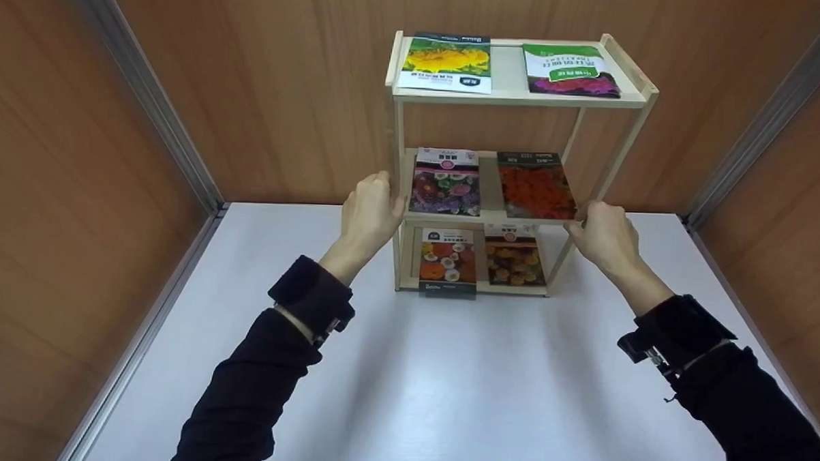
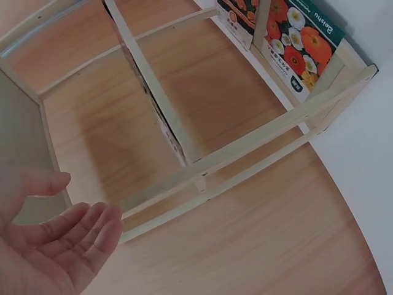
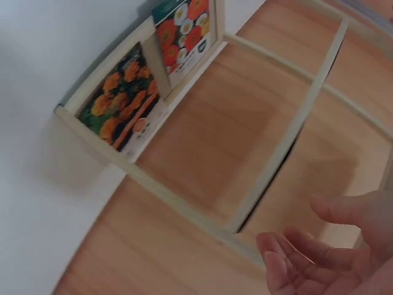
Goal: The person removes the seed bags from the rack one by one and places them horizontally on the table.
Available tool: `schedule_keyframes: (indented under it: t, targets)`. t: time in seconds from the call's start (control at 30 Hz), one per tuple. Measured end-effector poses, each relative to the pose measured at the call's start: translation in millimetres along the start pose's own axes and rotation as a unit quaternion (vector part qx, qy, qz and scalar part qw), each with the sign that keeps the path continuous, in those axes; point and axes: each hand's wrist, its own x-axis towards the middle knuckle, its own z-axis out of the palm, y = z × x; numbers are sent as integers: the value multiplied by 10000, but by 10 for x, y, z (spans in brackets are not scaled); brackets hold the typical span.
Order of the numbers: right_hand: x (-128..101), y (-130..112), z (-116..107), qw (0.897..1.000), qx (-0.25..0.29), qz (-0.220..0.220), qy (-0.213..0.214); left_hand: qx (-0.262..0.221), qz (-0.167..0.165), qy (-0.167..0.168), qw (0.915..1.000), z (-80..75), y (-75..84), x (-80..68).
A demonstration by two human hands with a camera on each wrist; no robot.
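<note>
A glossy white surface [image 1: 459, 389] lies between wood-grain walls [image 1: 284, 117] trimmed with grey metal strips [image 1: 144, 88]. Near its far edge stands a pale three-tier wooden shelf [image 1: 517, 101]. The top tier holds a yellow-flower packet [image 1: 446, 62] and a green-and-white packet [image 1: 569, 71]; the middle, a purple-flower packet [image 1: 446, 184] and a red-flower packet [image 1: 535, 187]; the bottom, an orange-and-white-flower packet [image 1: 448, 259], jutting past the front edge, and an orange-flower packet [image 1: 515, 258]. The left hand [image 1: 371, 215] and right hand [image 1: 606, 237] flank the shelf, each grip loosely curved and spread, thumb apart from the fingers; whether either touches a post, I cannot tell.
</note>
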Motion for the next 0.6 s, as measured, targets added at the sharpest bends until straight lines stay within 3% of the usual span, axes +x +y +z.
schedule_keyframes:
  t: [0.33, 0.6]
  targets:
    - [54, -576, -296, 9974, 159, -337, -620, 101, -37, -1000, 9949, -400, 399, 25]
    - [245, -1069, -729, 9955, 352, -201, -853, 30, -95, -1189, 9929, -852, 733, 267]
